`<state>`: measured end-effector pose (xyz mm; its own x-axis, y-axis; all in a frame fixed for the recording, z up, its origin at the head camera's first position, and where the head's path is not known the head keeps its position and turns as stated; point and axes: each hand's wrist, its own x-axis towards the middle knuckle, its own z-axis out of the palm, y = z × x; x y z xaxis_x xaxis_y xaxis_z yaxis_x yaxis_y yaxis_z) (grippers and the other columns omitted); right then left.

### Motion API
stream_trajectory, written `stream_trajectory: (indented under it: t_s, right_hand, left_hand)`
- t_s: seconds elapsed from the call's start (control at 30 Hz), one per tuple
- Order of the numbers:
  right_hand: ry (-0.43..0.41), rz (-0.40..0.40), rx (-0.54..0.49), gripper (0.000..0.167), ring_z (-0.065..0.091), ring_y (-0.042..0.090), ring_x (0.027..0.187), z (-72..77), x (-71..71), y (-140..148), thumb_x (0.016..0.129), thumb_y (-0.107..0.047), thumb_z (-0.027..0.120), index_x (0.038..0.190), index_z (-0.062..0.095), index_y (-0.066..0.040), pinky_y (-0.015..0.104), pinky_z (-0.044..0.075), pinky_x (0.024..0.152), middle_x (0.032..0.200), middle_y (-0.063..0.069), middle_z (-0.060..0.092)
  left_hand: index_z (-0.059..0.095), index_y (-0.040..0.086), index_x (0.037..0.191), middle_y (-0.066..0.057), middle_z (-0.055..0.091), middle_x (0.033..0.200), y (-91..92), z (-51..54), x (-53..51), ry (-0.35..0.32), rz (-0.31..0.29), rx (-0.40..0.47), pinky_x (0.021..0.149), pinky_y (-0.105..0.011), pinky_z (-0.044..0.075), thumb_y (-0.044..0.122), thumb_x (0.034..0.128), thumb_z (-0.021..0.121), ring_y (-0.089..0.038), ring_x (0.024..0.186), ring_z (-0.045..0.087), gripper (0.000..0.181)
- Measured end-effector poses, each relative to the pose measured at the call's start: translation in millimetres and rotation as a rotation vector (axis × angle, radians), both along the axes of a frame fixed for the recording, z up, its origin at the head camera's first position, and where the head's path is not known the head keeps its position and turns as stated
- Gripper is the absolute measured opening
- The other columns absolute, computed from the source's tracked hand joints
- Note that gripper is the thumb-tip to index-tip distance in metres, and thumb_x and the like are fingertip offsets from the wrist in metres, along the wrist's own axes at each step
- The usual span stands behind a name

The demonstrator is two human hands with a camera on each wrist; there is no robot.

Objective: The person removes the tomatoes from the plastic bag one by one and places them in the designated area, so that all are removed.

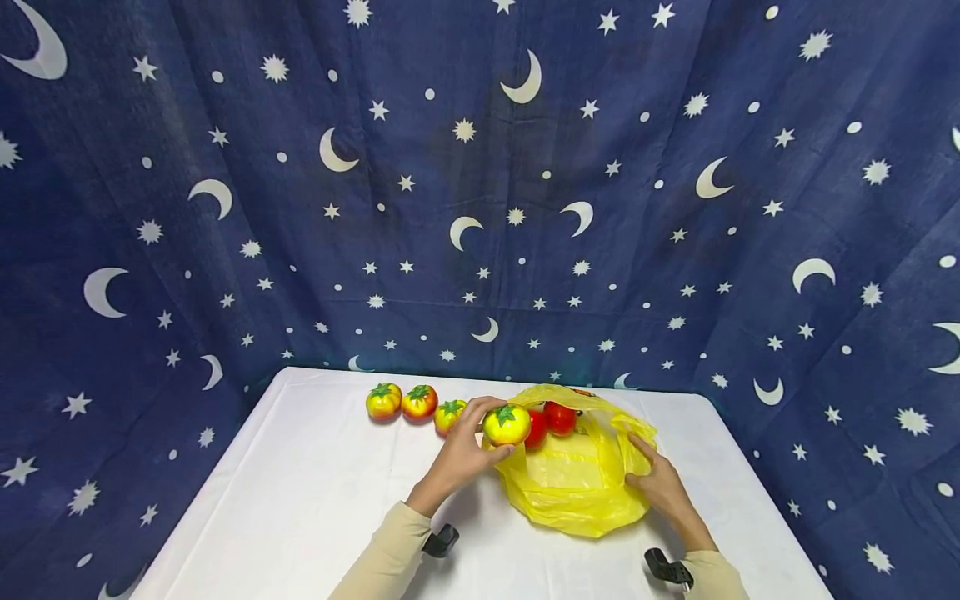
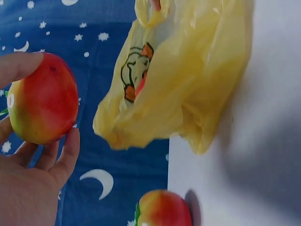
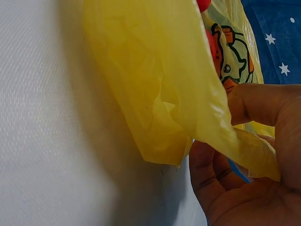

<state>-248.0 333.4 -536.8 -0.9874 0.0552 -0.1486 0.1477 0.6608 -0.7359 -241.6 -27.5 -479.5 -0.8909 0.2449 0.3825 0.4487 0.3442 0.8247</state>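
White cloth-covered surface, lower centre of head view. Crumpled translucent yellow plastic bag right of centre, mouth open. Right hand: grip pinches bag's right rim. Left hand: grip closed round glossy yellow-and-red fruit with green leafy top, at mouth's left edge; left wrist view shows gap to bag. Roundish, no clear long axis.

Your L hand, up twd the far edge of the tbl, grips w/ thumb opp. fingers; your R hand, nearer the right edge, pinches. Both sleeved forearms angle inward.
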Motion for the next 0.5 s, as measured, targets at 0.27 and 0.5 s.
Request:
stream_trajectory:
  t_s: [0.27, 0.5]
  right_hand:
    - [-0.001, 0.002, -0.018, 0.084, 0.014, 0.05, 0.147, 1.4, 1.5, 1, 0.079, -0.004, 0.064, 0.155, 0.028, -0.011, 0.068, 0.012, 0.117, 0.16, 0.022, 0.023]
    - [-0.014, -0.007, -0.023, 0.084, 0.014, 0.049, 0.147, 1.9, 2.6, 0, 0.079, -0.004, 0.065, 0.155, 0.029, -0.012, 0.067, 0.012, 0.117, 0.161, 0.021, 0.023]
  left_hand:
    - [0.058, 0.023, 0.129, -0.001, 0.053, 0.135, -18.0, -8.2, -2.4, 0.017, 0.084, 0.015, 0.095, -0.046, 0.055, 0.015, 0.0755, 0.084, -0.023, 0.121, 0.055, 0.06]
    - [0.059, 0.019, 0.128, -0.003, 0.056, 0.131, -37.4, -16.2, -2.8, 0.054, 0.162, 0.009, 0.095, -0.043, 0.054, 0.012, 0.0722, 0.086, -0.023, 0.12, 0.056, 0.062]
